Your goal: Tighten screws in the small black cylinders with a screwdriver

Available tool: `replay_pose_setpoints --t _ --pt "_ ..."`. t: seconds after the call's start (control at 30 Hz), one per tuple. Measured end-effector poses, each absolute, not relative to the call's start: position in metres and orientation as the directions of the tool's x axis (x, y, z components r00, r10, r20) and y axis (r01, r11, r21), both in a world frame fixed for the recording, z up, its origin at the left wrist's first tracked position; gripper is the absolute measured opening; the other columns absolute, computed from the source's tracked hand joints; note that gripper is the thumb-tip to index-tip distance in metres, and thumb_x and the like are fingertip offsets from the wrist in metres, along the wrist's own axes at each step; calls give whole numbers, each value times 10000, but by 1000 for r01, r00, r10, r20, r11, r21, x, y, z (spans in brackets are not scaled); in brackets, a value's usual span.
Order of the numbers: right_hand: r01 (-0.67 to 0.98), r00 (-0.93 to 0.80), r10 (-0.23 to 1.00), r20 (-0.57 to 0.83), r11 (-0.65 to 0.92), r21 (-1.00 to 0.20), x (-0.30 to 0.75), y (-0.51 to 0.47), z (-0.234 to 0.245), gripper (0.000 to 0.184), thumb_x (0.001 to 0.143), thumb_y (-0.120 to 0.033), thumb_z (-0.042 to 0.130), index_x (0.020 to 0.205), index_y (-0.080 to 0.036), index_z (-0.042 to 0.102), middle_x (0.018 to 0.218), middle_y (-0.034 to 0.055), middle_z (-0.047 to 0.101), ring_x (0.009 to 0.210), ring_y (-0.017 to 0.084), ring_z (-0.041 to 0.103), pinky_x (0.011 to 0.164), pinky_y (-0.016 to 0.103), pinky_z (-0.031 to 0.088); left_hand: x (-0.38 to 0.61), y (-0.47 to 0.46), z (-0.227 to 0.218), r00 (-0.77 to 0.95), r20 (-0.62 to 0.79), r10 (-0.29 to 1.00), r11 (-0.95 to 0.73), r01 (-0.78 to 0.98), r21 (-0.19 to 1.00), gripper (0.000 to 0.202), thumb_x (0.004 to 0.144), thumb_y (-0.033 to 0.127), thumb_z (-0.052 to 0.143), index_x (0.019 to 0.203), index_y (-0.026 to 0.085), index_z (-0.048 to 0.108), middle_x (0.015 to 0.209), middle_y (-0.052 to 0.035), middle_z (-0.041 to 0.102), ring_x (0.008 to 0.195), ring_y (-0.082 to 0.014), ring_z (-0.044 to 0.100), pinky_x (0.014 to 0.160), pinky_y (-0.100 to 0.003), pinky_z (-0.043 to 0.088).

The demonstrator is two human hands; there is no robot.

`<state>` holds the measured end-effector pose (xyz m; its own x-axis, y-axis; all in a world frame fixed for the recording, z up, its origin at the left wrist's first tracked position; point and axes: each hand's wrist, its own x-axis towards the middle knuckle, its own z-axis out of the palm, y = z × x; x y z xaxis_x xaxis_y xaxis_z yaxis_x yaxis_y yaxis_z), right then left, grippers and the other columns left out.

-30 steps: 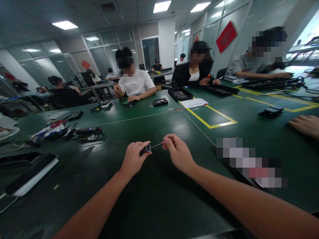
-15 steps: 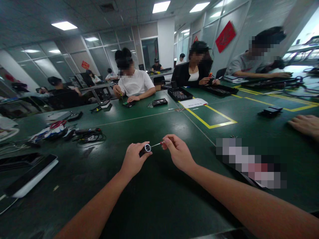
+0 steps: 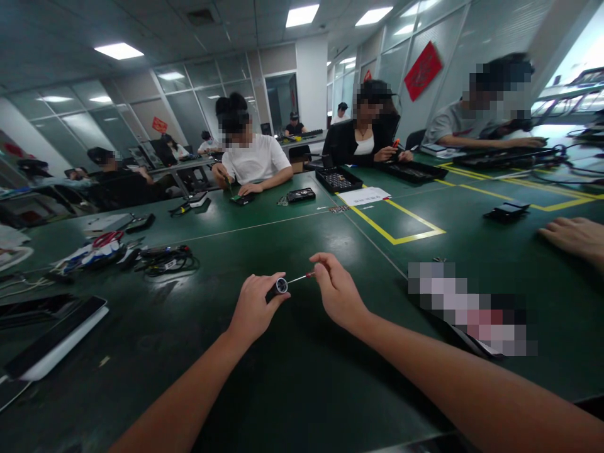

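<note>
My left hand [image 3: 251, 307] is closed round a short black cylinder with a silver ring at its open end, which looks like a small flashlight [image 3: 282, 286]. That ringed end faces me, tilted up. Between the thumb and fingers of my right hand [image 3: 340, 294] is a thin screwdriver [image 3: 298, 278] with a bright metal shaft and a red part near the fingers. Its shaft points left, and the tip meets the edge of the ringed end; whether it sits in a screw or slot is too small to tell. Both hands are above the green table [image 3: 283, 384].
At left lie a black-and-white device [image 3: 59, 340] and bundled cables [image 3: 167, 259]. A blurred-out flat item [image 3: 467, 308] lies right of my right arm. Another person's hand [image 3: 573, 236] rests at the right edge. Across the table, people work beside black trays [image 3: 338, 179].
My right fingers have shifted slightly on the screwdriver, with the index finger straighter and less of the handle showing. The flashlight stays in my left hand. The view has moved slightly.
</note>
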<state>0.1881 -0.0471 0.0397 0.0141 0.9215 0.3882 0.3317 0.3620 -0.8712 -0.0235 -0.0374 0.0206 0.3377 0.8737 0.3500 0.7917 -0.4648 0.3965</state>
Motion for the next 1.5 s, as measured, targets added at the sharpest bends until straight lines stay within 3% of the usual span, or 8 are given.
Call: replay_pose_setpoints --t 0.2,0.3,0.37,0.53,0.6,0.7,1.07,1.5 --pt "372 -49 932 359 351 -859 188 -46 40 301 1016 -399 374 991 -224 617 807 17 667 680 175 603 641 311 429 -29 -34 16 338 353 873 -465 796 388 404 898 323 683 1293 271 617 1110 -34 699 1024 -253 602 1012 -471 420" --pt "337 -21 946 325 312 -888 185 -43 36 254 1001 -369 392 1052 -231 599 832 17 672 697 178 604 665 321 439 -29 -33 14 332 344 878 -457 795 398 399 902 317 679 1292 270 614 1103 -34 693 1008 -247 602 985 -458 435" --pt "210 15 965 262 253 -944 183 -39 31 221 968 -368 451 1099 -231 564 843 13 669 697 176 595 664 320 455 -28 -33 14 319 352 880 -452 792 410 395 910 315 669 1297 267 608 1106 -38 687 1005 -244 599 964 -447 443" --pt "-225 58 997 48 60 -973 183 -25 23 310 883 -509 557 837 -204 590 687 -13 571 601 149 534 655 334 481 -31 -30 17 368 388 845 -511 769 384 396 909 292 672 1299 278 602 1140 -41 676 1051 -242 589 968 -435 438" --pt "-305 123 992 -31 8 -952 186 -20 22 315 862 -515 584 796 -207 582 655 -21 545 552 133 490 636 337 482 -34 -27 17 357 380 853 -495 783 377 394 906 287 675 1293 276 608 1149 -45 675 1062 -247 591 972 -441 437" --pt "-263 188 982 -3 47 -964 189 -18 20 290 868 -489 592 779 -214 575 650 -19 551 550 135 488 622 333 468 -38 -24 15 329 350 877 -456 801 388 395 901 285 681 1290 272 610 1145 -43 677 1054 -246 595 961 -440 439" --pt "20 60 969 240 239 -971 185 -33 29 292 958 -473 500 909 -198 585 753 2 633 669 156 591 682 327 478 -32 -31 19 353 319 879 -463 791 401 391 905 325 675 1287 269 614 1117 -42 682 1009 -241 587 968 -447 426" --pt "152 42 955 292 283 -947 186 -36 29 249 982 -427 469 947 -211 586 808 21 661 732 182 622 715 337 486 -29 -33 18 309 293 905 -422 750 510 387 903 313 668 1284 268 620 1142 -45 678 1058 -242 602 934 -395 476"
